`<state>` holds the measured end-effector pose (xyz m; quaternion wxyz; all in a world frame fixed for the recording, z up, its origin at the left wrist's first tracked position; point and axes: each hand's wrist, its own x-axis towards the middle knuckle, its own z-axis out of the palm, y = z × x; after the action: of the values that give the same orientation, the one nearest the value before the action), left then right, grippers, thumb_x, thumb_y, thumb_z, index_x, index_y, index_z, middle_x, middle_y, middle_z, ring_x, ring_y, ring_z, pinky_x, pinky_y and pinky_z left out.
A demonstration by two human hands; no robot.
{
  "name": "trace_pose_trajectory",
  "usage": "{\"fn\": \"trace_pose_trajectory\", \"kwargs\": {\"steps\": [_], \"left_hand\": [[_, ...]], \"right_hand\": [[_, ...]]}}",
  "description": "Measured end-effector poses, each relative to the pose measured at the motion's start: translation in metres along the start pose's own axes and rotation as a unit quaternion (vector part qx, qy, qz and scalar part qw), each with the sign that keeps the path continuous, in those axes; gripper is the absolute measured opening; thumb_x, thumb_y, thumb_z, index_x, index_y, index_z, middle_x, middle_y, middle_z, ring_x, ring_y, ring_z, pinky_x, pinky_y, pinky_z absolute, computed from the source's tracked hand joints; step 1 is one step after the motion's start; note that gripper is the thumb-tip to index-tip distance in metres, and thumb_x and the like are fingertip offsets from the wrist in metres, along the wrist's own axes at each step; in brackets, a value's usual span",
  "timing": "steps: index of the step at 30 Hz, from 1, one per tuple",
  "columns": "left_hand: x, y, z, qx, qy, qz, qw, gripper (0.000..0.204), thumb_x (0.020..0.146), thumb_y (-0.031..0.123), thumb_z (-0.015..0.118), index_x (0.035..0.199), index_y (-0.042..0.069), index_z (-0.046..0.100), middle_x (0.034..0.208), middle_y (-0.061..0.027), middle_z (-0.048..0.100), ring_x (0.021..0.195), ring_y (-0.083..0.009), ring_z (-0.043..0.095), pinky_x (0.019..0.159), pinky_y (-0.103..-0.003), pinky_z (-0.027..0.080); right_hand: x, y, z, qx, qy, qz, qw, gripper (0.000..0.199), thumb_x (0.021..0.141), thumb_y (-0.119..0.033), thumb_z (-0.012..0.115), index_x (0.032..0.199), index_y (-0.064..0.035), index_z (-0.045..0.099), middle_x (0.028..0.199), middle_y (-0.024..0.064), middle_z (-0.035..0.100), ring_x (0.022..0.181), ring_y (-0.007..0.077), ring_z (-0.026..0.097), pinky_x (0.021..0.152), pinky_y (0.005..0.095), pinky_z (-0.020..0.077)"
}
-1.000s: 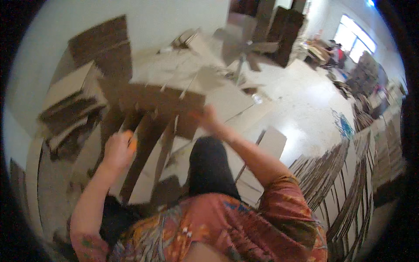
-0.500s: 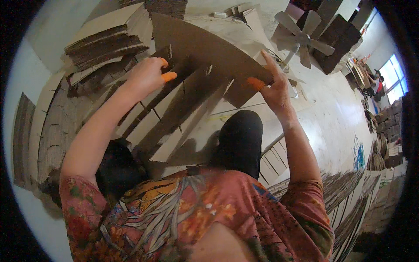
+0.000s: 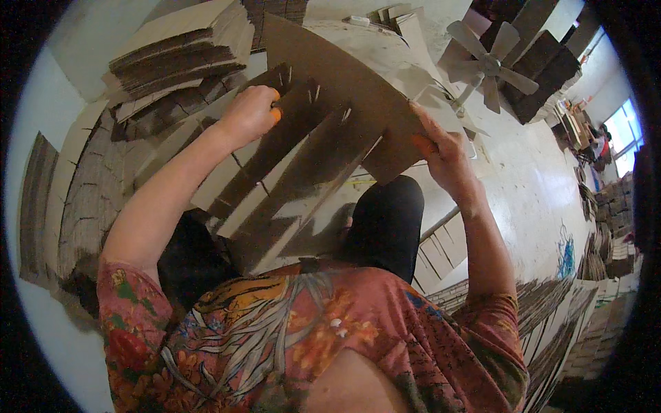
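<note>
A long brown cardboard sheet [image 3: 337,76] with slots stands slantwise in front of me. Several narrower cardboard strips [image 3: 297,151] run from its slots toward my knees, like a box divider. My right hand [image 3: 449,155] grips the sheet's right end, thumb on the near side. At the left, my left hand [image 3: 251,117] is closed, fingers pinched at the top edge of the leftmost strip; the exact hold is partly hidden. Orange covers show on fingertips of both hands.
A stack of cardboard sheets [image 3: 182,51] rises at the far left. A grey fan [image 3: 489,67] stands beyond my right hand. More cardboard piles [image 3: 551,303] lie at the lower right, near blue strings [image 3: 566,255]. In the far right background, a person [image 3: 600,143] is beside a window.
My left thumb and finger, spread apart before, are now closed together. The cardboard sheet and both hands sit slightly further right, and the view itself has shifted a little.
</note>
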<state>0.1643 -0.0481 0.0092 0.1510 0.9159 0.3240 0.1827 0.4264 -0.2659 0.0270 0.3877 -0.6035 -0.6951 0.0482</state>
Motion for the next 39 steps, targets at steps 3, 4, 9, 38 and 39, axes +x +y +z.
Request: {"fn": "trace_pose_trajectory", "kwargs": {"steps": [3, 4, 9, 38, 39], "left_hand": [[0.0, 0.013, -0.008, -0.012, -0.028, -0.005, 1.0, 0.022, 0.079, 0.02, 0.061, 0.083, -0.002, 0.063, 0.072, -0.022, 0.06, 0.072, -0.0375, 0.059, 0.065, -0.044, 0.046], [0.001, 0.016, -0.01, -0.014, -0.037, -0.031, 0.999, 0.025, 0.079, 0.023, 0.062, 0.084, -0.002, 0.064, 0.073, -0.0219, 0.06, 0.073, -0.037, 0.06, 0.065, -0.044, 0.046], [0.014, -0.012, -0.028, 0.083, 0.185, 0.018, 0.979, 0.039, 0.078, 0.036, 0.066, 0.096, 0.002, 0.064, 0.078, -0.0176, 0.064, 0.076, -0.0342, 0.062, 0.066, -0.045, 0.046], [0.027, -0.111, -0.099, 0.086, 0.282, -0.021, 0.955, 0.031, 0.084, 0.025, 0.06, 0.106, 0.003, 0.061, 0.089, -0.0169, 0.065, 0.084, -0.0295, 0.063, 0.074, -0.036, 0.048], [0.031, -0.114, -0.105, 0.136, 0.293, -0.027, 0.946, 0.034, 0.084, 0.025, 0.06, 0.11, 0.002, 0.059, 0.102, -0.0164, 0.062, 0.097, -0.0311, 0.058, 0.082, -0.039, 0.047]], "right_hand": [[-0.006, 0.003, 0.001, -0.006, -0.02, 0.051, 0.998, 0.05, 0.084, -0.001, 0.054, 0.131, -0.0152, 0.043, 0.089, 0.0267, 0.059, 0.08, 0.0432, 0.059, 0.065, 0.0364, 0.0483], [-0.008, 0.008, 0.002, -0.006, -0.009, 0.032, 0.999, 0.05, 0.084, -0.002, 0.053, 0.131, -0.0154, 0.043, 0.089, 0.0263, 0.06, 0.081, 0.0432, 0.059, 0.065, 0.0362, 0.0485], [-0.017, 0.008, 0.006, -0.004, 0.031, 0.01, 0.999, 0.051, 0.084, -0.002, 0.054, 0.131, -0.016, 0.043, 0.093, 0.0246, 0.06, 0.082, 0.0434, 0.058, 0.066, 0.0352, 0.0491], [0.028, 0.025, 0.052, 0.018, -0.093, 0.057, 0.994, 0.055, 0.076, 0.013, 0.048, 0.128, -0.008, 0.048, 0.103, 0.0202, 0.062, 0.093, 0.0262, 0.063, 0.078, 0.0297, 0.0465], [0.029, 0.03, 0.054, 0.054, -0.054, 0.008, 0.997, 0.052, 0.078, 0.011, 0.047, 0.127, -0.0082, 0.048, 0.103, 0.0201, 0.062, 0.093, 0.0262, 0.063, 0.079, 0.0289, 0.0461]]}}
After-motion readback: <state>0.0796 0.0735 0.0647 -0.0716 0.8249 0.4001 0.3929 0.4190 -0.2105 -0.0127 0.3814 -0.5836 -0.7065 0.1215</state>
